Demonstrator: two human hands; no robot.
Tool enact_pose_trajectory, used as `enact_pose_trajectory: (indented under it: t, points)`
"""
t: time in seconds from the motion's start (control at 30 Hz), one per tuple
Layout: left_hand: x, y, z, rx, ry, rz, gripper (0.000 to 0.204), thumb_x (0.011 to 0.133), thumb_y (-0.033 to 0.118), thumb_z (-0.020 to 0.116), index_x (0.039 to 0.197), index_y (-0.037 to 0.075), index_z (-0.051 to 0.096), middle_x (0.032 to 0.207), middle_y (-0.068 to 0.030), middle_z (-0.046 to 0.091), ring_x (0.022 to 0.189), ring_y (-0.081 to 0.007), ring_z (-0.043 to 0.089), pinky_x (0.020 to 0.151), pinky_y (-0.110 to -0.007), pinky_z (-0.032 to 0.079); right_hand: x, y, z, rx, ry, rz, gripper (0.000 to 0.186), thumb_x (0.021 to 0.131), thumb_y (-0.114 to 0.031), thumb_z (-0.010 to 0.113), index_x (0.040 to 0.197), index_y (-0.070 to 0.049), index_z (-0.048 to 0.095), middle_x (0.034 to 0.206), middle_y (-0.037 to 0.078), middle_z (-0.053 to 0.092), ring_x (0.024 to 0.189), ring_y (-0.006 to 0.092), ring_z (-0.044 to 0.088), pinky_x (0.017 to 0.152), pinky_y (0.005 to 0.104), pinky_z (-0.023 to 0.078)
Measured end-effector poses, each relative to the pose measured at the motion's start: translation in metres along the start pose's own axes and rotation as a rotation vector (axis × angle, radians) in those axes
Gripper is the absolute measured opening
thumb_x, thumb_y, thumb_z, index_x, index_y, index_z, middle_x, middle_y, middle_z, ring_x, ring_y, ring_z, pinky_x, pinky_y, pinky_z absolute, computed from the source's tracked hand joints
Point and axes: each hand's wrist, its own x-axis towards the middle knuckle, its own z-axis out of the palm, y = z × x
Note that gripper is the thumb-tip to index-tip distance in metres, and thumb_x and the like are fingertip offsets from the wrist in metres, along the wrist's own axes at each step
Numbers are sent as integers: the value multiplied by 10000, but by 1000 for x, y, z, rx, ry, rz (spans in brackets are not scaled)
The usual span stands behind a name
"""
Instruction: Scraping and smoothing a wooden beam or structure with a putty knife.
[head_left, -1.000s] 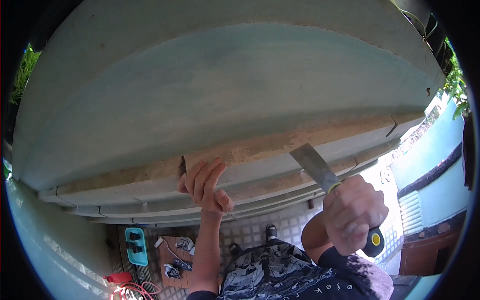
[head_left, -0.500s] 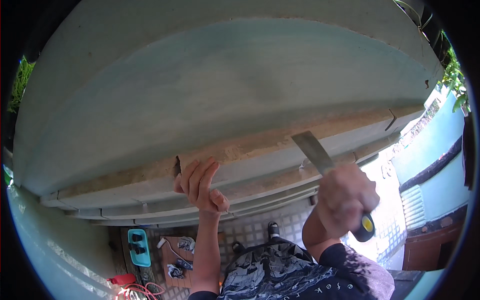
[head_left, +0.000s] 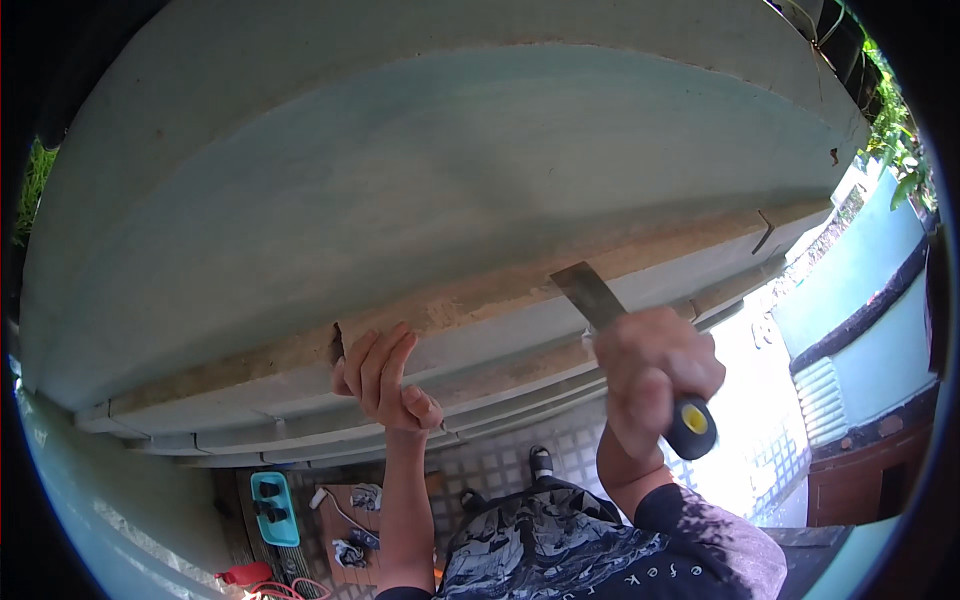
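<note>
My right hand [head_left: 655, 375] is closed round the black handle, with a yellow end, of a putty knife [head_left: 588, 294]. The flat metal blade points up and left, its tip over the brownish top edge of a long pale ledge [head_left: 650, 248]. My left hand [head_left: 385, 385] lies against the front of that ledge, fingers stretched up over its edge and thumb apart. Close by its fingertips a dark gap [head_left: 337, 342] breaks the ledge. Patchy, scuffed marks show on the edge between my two hands.
Behind the ledge rises a large pale green wall [head_left: 480, 150]. More ledges step down below it. On the floor at lower left are a turquoise tray [head_left: 288, 531] with dark cups, a brown board [head_left: 340, 520] with crumpled items, and a red object [head_left: 245, 574] beside pinkish cord.
My right hand and the putty knife have shifted slightly left in the picture. The whole view has also moved a little, and my left hand stays at the same gap.
</note>
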Motion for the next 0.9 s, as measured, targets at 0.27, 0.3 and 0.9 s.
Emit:
enact_pose_trajectory:
  t: [0.27, 0.3, 0.9]
  points:
    - [-4, -1, -3, -12, -30, -17, 463, 942, 281, 310, 1049, 50, 698, 1082, -49, 714, 1089, -246, 591, 986, -400, 319, -2, -7, -5, 83, 18, 183, 369, 872, -118, 575, 576, -53, 364, 528, 53, 514, 482, 190, 526, 509, 321, 464]
    - [-5, -1, -6, -8, -59, -6, 465, 943, 271, 308, 1059, 23, 684, 1092, -76, 704, 1103, -277, 586, 1001, -426, 324, -1, -10, -5, 224, 4, 206, 353, 863, -108, 570, 580, -49, 367, 540, 59, 515, 504, 200, 536, 526, 324, 467]
    - [-6, -1, -5, -19, -64, 0, 434, 811, 174, 380, 1079, 30, 688, 1107, -69, 706, 1148, -275, 566, 1018, -419, 306, 8, -1, 10, 197, 128, 127, 426, 931, -178, 583, 592, -92, 339, 447, -20, 377, 351, 118, 364, 382, 273, 353]
